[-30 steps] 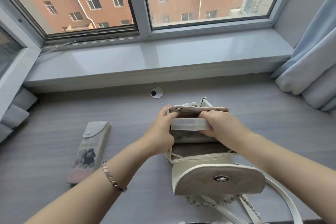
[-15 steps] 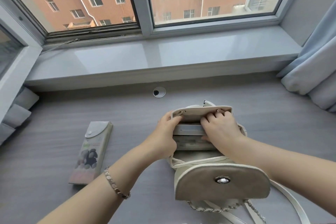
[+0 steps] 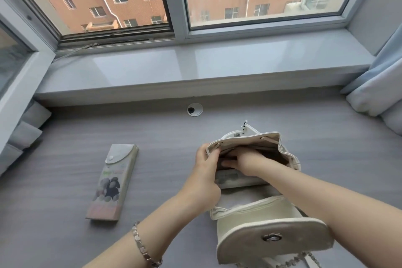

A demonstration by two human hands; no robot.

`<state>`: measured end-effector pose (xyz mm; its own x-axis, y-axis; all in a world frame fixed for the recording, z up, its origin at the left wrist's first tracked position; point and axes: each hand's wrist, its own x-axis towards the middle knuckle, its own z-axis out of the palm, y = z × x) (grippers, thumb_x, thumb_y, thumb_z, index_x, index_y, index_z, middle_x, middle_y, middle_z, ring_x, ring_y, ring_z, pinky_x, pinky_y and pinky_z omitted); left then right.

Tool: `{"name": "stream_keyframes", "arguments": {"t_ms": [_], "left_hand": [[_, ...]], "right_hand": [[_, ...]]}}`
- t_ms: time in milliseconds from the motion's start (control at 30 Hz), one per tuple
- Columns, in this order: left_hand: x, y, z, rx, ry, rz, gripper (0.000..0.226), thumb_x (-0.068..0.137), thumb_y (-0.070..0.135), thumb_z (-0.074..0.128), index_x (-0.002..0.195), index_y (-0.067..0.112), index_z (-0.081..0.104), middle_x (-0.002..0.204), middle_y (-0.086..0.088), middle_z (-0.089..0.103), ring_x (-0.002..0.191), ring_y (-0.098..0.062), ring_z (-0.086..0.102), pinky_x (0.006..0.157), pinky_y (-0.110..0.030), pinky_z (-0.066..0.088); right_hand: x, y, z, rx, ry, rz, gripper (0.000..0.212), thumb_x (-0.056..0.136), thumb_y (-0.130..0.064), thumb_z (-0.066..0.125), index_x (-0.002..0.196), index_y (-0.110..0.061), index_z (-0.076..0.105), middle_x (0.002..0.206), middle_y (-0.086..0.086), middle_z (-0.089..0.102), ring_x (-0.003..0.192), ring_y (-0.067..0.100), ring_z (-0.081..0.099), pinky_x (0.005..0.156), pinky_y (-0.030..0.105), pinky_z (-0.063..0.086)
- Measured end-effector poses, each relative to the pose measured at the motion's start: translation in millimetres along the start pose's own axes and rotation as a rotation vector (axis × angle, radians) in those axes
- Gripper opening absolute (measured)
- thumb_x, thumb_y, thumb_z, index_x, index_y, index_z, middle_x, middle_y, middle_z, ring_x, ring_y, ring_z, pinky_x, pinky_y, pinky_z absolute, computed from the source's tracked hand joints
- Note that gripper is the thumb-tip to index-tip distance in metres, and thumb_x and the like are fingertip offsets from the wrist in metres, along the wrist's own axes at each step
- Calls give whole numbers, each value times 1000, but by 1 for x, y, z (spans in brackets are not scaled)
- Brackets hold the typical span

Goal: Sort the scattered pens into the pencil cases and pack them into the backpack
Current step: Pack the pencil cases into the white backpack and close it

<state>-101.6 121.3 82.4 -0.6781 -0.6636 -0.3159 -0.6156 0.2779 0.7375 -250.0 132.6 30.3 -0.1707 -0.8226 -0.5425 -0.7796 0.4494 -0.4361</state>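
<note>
Backpack (image 3: 256, 211) lies on grey surface (image 3: 65, 191), mouth open toward window, flap folded back toward camera. Left grip (image 3: 205, 169) clamped on left rim of mouth. Right grip (image 3: 241, 159) reaches into mouth, above pale pencil case (image 3: 237, 179) half inside; fingers partly hidden, cannot tell whether clamped. Printed pencil case (image 3: 113, 180) flat on surface, well apart to left.

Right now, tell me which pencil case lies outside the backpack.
The printed pencil case with the snap flap, flat on the desk left of the backpack. The pale pencil case sits in the backpack's mouth.
</note>
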Motion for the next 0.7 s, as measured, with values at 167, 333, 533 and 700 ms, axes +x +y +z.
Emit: {"name": "stream_keyframes", "arguments": {"t_ms": [167,333,533,700], "left_hand": [[6,-3,-2,-25,27,-21,81,71,-20,32,143,16,27,149,4,7,128,-2,22,83,11,12],[11,-12,-6,-56,22,16,79,70,-19,35,140,18,32,147,4,13,129,-8,28,92,0,20],[7,-16,-1,-162,22,63,75,63,-12,39,132,19,43,137,6,25,125,-9,35,92,4,23],[11,-57,-33,-622,495,-120,35,79,-12,46,82,15,69,93,7,72,105,-21,63,92,-22,46]], "right_hand": [[6,-6,5,-115,41,54,49,85,-47,55,125,-19,52,126,6,58,114,28,53,101,39,40],[-44,-23,15,-443,253,-21,29,92,-21,45,119,-13,51,124,9,53,117,28,47,93,35,40],[-52,-29,16,-570,185,-29,25,94,-20,41,115,-11,50,115,8,63,109,28,58,94,34,36],[-57,-8,-5,-243,288,-35,28,92,-25,41,100,-17,66,106,8,69,101,29,61,79,31,46]]}}
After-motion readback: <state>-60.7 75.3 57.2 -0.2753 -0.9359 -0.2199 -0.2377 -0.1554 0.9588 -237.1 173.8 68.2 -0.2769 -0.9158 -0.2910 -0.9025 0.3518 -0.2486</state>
